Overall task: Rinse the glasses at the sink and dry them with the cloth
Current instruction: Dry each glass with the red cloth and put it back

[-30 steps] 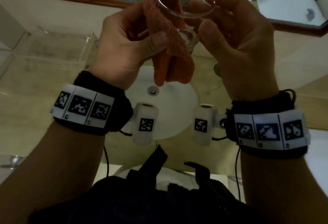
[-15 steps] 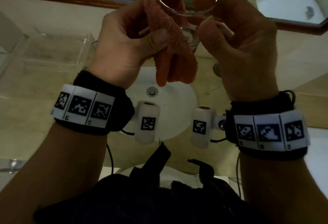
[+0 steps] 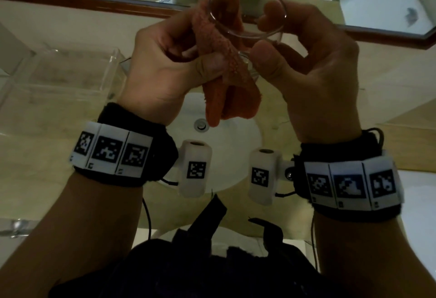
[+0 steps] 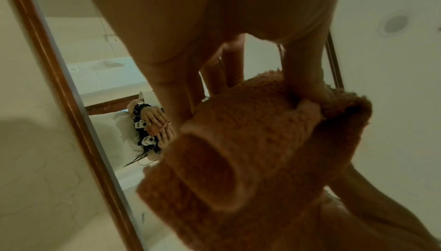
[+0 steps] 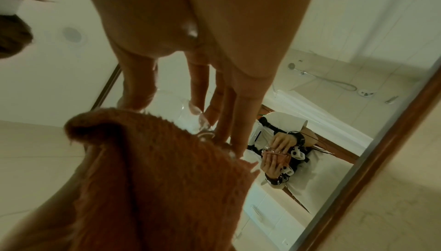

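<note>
Orange cloth [image 3: 221,66]: fluffy towelling, draped over the near rim of the glass [image 3: 247,12], one end pushed inside the bowl, the loose tail hanging down above the sink [image 3: 245,151]. My guess is it straddles the rim so both faces of the wall get wiped at once.
Left hand [image 3: 169,61]: left of the glass, thumb and curled fingers pinching the cloth against the glass wall; that pinch looks like what does the drying.
Right hand [image 3: 313,66]: right of the glass, fingers curled round the far side, thumb on the near side low down, clamped on it. It seems to act as the holder that feeds the glass round.
Glass position: held up above the sink basin, mouth tipped toward the person, just in front of the mirror frame [image 3: 94,2].
Clear tray [image 3: 70,73]: on the counter, left of the sink.
Stage: drying, I judge; rinsing of this one looks done.
Since a second ago: the grips are the same, but the right fingertips now show further round inside the rim, so the glass appears to have been turned a little against the cloth.
</note>
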A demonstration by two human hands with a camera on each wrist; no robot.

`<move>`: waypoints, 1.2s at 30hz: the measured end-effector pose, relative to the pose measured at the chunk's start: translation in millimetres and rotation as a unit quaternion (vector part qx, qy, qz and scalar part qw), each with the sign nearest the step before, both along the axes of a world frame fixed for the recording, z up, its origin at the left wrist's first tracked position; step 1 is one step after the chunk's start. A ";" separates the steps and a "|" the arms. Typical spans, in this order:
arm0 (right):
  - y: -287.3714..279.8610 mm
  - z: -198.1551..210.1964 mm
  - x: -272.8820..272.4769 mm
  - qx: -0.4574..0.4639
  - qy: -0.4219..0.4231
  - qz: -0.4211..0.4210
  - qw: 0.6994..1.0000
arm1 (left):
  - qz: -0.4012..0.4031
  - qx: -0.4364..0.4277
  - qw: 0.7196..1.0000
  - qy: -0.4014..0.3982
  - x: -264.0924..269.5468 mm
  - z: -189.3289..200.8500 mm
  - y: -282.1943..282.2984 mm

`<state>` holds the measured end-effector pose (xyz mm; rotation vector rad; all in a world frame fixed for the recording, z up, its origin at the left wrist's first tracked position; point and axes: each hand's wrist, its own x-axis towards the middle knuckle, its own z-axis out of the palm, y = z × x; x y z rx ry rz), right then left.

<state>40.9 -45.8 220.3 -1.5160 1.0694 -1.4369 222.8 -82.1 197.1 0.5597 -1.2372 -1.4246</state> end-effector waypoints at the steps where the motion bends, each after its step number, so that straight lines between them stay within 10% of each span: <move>1: -1.6 -0.8 -1.0 0.000 0.002 0.007 1.000 | -0.004 -0.001 1.000 0.003 0.6 -0.9 -1.5; 26: -5.5 -4.0 5.4 -0.002 -0.075 0.088 0.993 | -0.010 -0.024 1.000 0.004 8.7 3.5 -8.1; 36: -1.3 6.4 11.5 -0.004 -0.045 -0.007 0.999 | -0.009 0.007 1.000 -0.001 5.9 7.7 -3.5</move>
